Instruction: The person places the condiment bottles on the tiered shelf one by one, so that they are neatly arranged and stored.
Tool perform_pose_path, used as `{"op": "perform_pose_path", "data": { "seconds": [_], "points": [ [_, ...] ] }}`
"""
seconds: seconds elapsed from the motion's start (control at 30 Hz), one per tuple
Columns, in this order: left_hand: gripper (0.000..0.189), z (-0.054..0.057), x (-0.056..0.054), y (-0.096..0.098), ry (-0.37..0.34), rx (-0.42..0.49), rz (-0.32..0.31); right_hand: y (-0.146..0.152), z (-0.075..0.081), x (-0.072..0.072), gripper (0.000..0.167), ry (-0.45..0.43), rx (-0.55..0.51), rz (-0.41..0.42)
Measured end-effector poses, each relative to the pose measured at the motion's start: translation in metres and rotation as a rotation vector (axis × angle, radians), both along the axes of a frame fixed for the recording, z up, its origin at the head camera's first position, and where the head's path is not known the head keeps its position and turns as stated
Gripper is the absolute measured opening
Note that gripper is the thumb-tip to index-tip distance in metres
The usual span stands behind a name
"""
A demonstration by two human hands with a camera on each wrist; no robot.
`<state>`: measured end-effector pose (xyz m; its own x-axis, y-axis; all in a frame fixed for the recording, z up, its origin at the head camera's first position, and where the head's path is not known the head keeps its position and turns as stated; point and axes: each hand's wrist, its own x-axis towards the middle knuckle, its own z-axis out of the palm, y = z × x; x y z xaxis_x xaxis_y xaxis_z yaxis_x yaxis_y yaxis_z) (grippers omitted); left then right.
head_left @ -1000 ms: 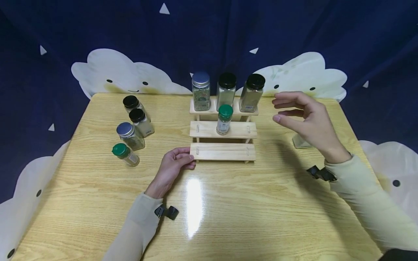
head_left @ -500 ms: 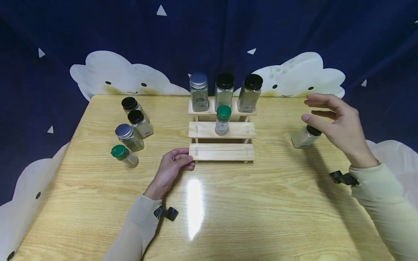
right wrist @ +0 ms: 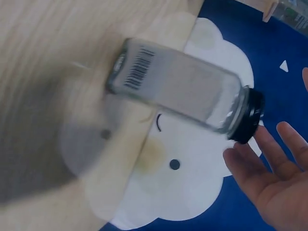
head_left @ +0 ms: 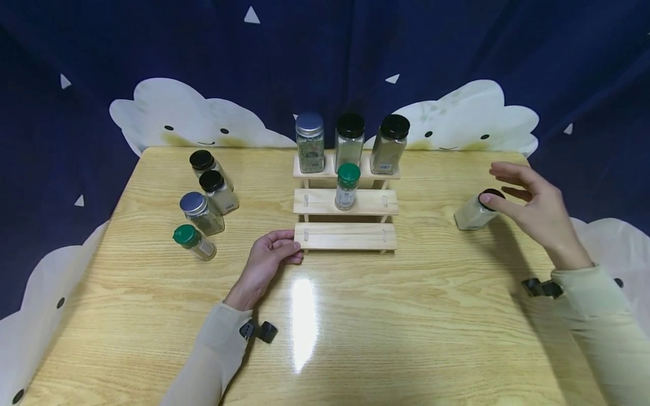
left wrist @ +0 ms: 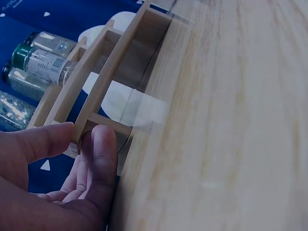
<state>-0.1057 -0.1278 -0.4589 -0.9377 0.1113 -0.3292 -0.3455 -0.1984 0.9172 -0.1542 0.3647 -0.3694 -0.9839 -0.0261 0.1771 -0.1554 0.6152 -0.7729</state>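
Note:
My left hand (head_left: 269, 259) pinches the left end of the lowest shelf of a three-step wooden spice rack (head_left: 345, 237); in the left wrist view the thumb lies on the shelf's edge with fingers underneath. On the right, a black-lidded glass spice jar (head_left: 472, 214) of pale powder stands on the table. My right hand (head_left: 538, 208) is at its lid, fingers spread and curved around it without closing; the right wrist view shows the jar (right wrist: 183, 86) with the fingertips by the lid. A small green-capped spice bottle (head_left: 347, 189) stands mid-rack.
Three tall jars line the top shelf: a silver-lidded jar (head_left: 311, 144) of green herbs and two black-lidded ones (head_left: 390, 145). At the table's left stand several more, among them a silver-lidded jar (head_left: 203, 213) and a green-capped bottle (head_left: 195, 242). A dark curtain (head_left: 325, 56) hangs behind.
My right hand has moved right from beside the rack, then lowered to the black-lidded jar on the right. The left hand has kept its hold on the rack.

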Motion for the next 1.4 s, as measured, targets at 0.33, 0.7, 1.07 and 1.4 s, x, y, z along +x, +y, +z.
{"op": "perform_pose_path", "data": {
  "seconds": [0.33, 0.7, 1.07, 1.4],
  "points": [
    [0.037, 0.0, 0.0, 0.0, 0.01, 0.0, -0.004, 0.015, -0.019, 0.003, 0.066, -0.072, -0.01, -0.05],
    [0.038, 0.0, 0.0, 0.001, 0.006, -0.002, 0.007, 0.024, -0.038, 0.001, 0.064, -0.072, -0.062, -0.011],
    [0.038, 0.0, 0.0, 0.001, 0.009, 0.001, 0.007, 0.024, -0.05, 0.003, 0.055, -0.055, -0.052, -0.024],
    [0.04, -0.001, 0.001, 0.0, 0.021, 0.01, -0.003, 0.022, -0.052, 0.004, 0.048, -0.057, -0.088, -0.047]
  ]
}}
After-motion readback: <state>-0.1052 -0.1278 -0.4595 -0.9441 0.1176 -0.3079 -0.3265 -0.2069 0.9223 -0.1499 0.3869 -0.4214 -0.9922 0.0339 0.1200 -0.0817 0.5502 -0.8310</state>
